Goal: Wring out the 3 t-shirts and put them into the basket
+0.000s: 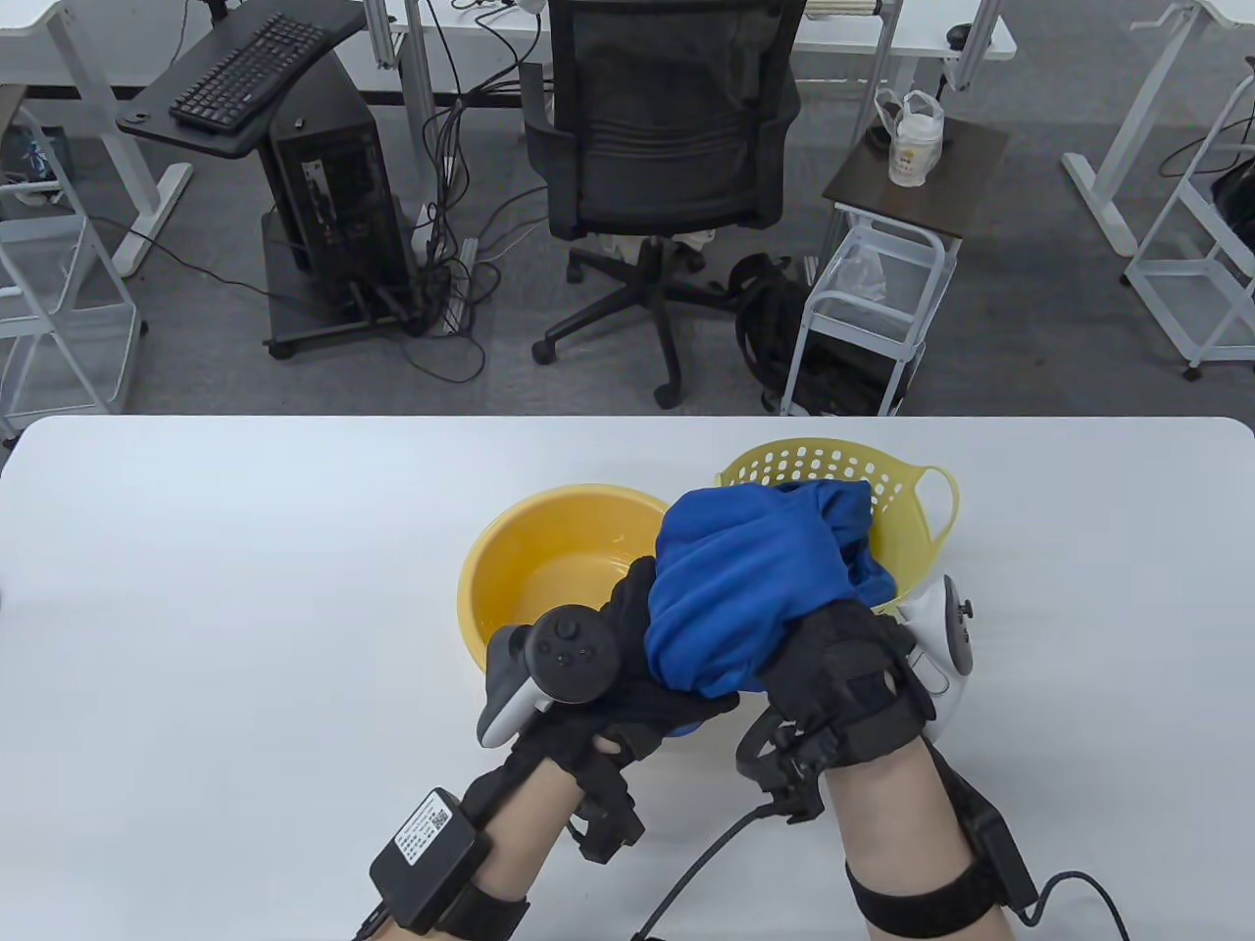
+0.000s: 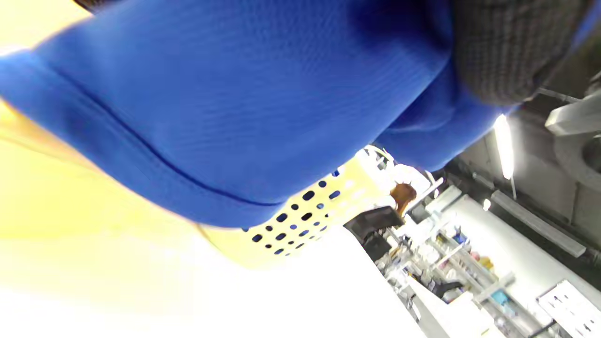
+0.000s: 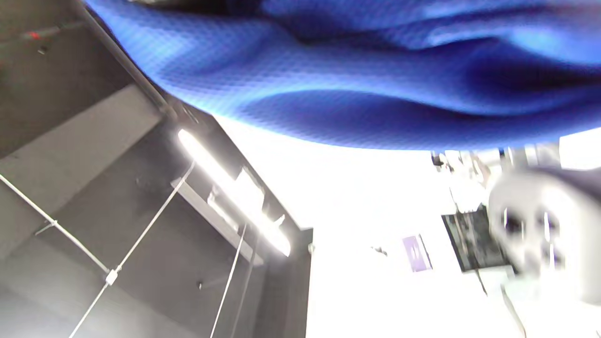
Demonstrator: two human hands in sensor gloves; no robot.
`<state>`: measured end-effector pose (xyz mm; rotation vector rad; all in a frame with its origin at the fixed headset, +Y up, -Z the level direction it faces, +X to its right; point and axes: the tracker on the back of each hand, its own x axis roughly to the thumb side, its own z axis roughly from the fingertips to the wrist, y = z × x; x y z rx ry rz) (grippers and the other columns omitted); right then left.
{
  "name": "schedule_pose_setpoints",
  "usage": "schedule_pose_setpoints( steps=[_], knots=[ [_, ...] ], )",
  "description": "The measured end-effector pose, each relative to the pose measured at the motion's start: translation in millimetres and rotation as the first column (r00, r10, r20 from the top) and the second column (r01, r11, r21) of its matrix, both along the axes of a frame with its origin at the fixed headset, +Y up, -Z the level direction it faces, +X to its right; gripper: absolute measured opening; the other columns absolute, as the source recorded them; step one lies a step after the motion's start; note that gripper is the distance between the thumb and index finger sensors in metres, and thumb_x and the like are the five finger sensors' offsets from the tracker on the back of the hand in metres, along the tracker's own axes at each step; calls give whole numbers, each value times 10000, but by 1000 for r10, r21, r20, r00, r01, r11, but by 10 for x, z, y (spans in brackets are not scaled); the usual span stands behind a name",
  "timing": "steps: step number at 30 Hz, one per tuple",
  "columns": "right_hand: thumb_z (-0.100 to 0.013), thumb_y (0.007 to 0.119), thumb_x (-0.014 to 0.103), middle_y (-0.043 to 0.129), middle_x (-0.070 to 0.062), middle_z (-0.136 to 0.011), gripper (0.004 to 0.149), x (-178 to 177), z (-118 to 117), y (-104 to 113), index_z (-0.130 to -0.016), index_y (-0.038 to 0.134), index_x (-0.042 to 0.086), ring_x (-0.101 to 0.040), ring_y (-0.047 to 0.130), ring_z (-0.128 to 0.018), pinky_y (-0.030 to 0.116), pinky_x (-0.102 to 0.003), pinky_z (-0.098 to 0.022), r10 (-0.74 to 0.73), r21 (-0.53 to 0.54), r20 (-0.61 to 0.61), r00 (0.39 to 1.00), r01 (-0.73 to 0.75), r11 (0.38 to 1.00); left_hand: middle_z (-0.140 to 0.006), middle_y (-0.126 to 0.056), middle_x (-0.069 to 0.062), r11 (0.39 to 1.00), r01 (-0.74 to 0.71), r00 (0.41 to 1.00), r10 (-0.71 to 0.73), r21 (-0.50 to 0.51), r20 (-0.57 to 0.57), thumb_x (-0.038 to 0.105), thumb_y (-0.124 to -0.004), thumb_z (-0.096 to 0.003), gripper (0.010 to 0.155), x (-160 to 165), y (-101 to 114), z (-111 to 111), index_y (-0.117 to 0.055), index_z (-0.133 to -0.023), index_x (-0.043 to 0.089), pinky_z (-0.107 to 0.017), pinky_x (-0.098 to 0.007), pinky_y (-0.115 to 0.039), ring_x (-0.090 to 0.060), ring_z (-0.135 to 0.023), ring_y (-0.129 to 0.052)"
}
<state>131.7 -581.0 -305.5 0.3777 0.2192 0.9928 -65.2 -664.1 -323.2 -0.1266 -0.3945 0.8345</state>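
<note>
We list one blue shirt [image 1: 745, 588], bunched, held above the table [image 1: 245, 588] between both hands, over the gap between bowl and basket. Left hand [image 1: 627, 667]: gloved, tracker [image 1: 549, 671] on its back, fingers curled round the shirt's lower left end. Right hand [image 1: 833, 667]: gloved, tracker at its far side, fingers wrapped round the shirt's lower right part. One yellow bowl [image 1: 520, 578], on the table, just left of the shirt; we cannot tell what it holds. One pale yellow basket [image 1: 902, 490], perforated wall, looped handle, standing just right of the bowl; the shirt's upper end hangs over its rim, and more blue cloth shows inside it. In the left wrist view the shirt [image 2: 225, 108] fills the upper frame with the basket [image 2: 305, 220] behind it; the right wrist view shows blue cloth [image 3: 375, 80] only.
</note>
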Motion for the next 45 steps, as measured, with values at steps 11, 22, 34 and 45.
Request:
schedule_pose_setpoints(
  steps=[11, 22, 34, 45],
  knots=[
    [-668, 649, 348, 711, -380, -965, 498, -74, -42, -37, -1042, 620, 20, -615, 793, -770, 728, -660, -513, 117, 94, 159, 980, -133, 987, -1268, -433, -59, 481, -840, 487, 872, -250, 42, 510, -769, -628, 577, -499, -44, -231, -441, -1103, 506, -720, -580, -752, -461, -1070, -638],
    [-637, 687, 648, 86, -577, -1010, 1101, -408, -375, -579, -1080, 78, -155, -876, 378, -798, 593, -892, -407, 276, -30, -95, 956, -280, 959, -1258, -451, -10, 255, -909, 189, 957, -329, 220, 584, -833, -589, 685, -587, 297, -61, -403, -1109, 464, -766, -474, -770, -284, -1095, -645],
    [-635, 800, 227, 851, -334, -718, 466, -111, -478, -366, -1036, 654, 42, -333, 1021, -297, 906, -275, -141, 17, 105, -27, 999, -14, 994, -1252, -498, -24, 478, -870, 444, 867, -120, 227, 587, -794, -601, 594, -687, 309, -95, -476, -1091, 475, -787, -484, -688, -301, -1095, -643],
    [-622, 794, 223, 807, -335, -776, 452, 456, -292, 29, -1036, 669, 93, -386, 989, -384, 894, -334, -221, -16, 401, 424, 906, -172, 900, -1240, -581, -164, 762, -433, 687, 624, -482, 371, 616, -828, -592, 918, -582, 228, -123, -195, -1198, 343, -703, -506, -745, -327, -968, -813]
  ],
)
